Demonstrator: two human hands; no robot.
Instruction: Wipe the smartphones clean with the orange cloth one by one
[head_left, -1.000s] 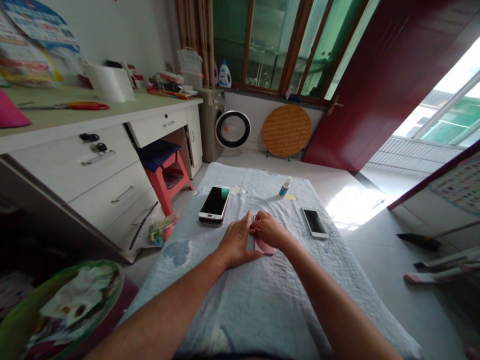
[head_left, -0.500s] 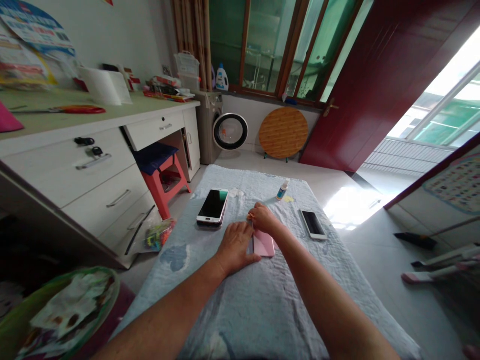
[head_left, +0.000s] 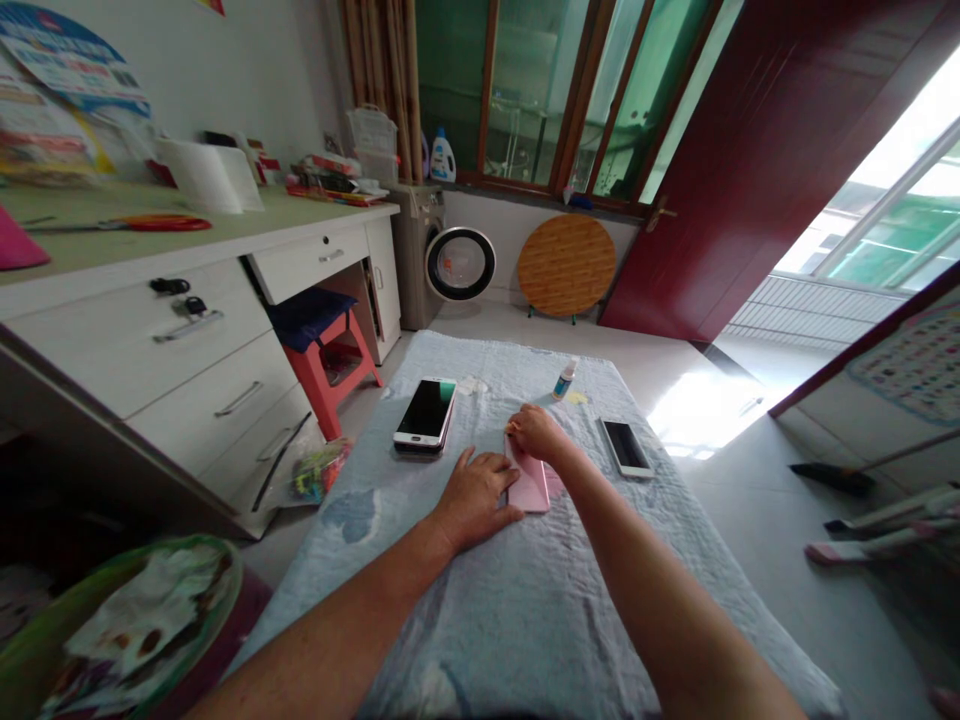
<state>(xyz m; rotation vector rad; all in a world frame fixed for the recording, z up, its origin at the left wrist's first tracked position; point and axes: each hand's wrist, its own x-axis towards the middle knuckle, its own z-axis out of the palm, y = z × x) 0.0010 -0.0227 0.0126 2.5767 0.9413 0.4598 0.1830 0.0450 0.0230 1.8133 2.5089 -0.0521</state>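
Observation:
A pink phone (head_left: 531, 492), lying on the cloth-covered table, is partly covered by both hands. My left hand (head_left: 476, 497) rests along its left side, with the fingertips on its surface and the thumb at its lower edge, holding it in place. At the phone's upper end, my right hand (head_left: 538, 434) has its fingers pinched on a small orange cloth (head_left: 513, 428), most of which is hidden by the fingers. To the left, a white phone with a dark screen (head_left: 426, 412) lies on top of a darker one. Another white phone (head_left: 627, 448) lies to the right.
A small spray bottle (head_left: 565, 380) stands beyond my right hand on the light blue tablecloth (head_left: 480, 620). A red stool (head_left: 330, 360) and a white desk (head_left: 187, 350) are at the left. A waste bin (head_left: 232, 600) stands near the table's left front.
My right hand has shifted slightly right with the orange cloth, over the phone's upper end. The fingers of my left hand have spread a little, and more of the pink phone shows.

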